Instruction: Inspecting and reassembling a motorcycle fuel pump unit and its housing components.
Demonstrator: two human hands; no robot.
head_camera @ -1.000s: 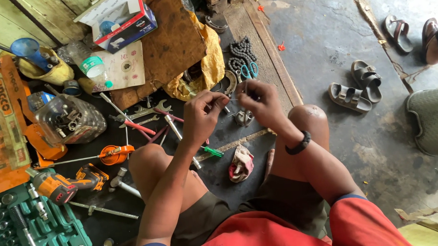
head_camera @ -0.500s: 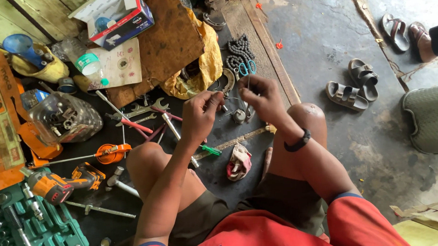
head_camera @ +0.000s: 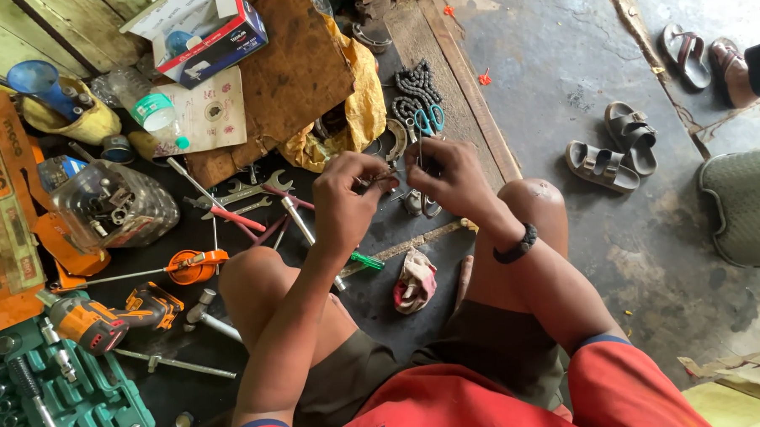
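I sit on the floor with my knees up. My left hand [head_camera: 346, 202] and my right hand [head_camera: 448, 176] meet above the dark mat [head_camera: 374, 298], both pinching a small thin metal part [head_camera: 393, 175] between the fingertips. The part is too small to make out. My right wrist wears a black band [head_camera: 516, 244]. Just beyond my hands lie blue-handled scissors [head_camera: 430, 119], a coiled chain [head_camera: 413, 88] and small metal rings [head_camera: 422, 204]. A green-handled screwdriver [head_camera: 366, 260] and a crumpled rag [head_camera: 414, 281] lie between my knees.
Spanners and pliers [head_camera: 245, 201] lie to the left, with a clear plastic jar of hardware [head_camera: 114, 206], an orange cordless drill [head_camera: 106, 320], a green socket case [head_camera: 50, 402] and a box [head_camera: 201, 34]. Sandals [head_camera: 614, 151] rest on concrete at right; another person's foot [head_camera: 733, 66] is at far right.
Both hands have stayed together on the small part, with the fingers shifting slightly. The view has drifted a little.
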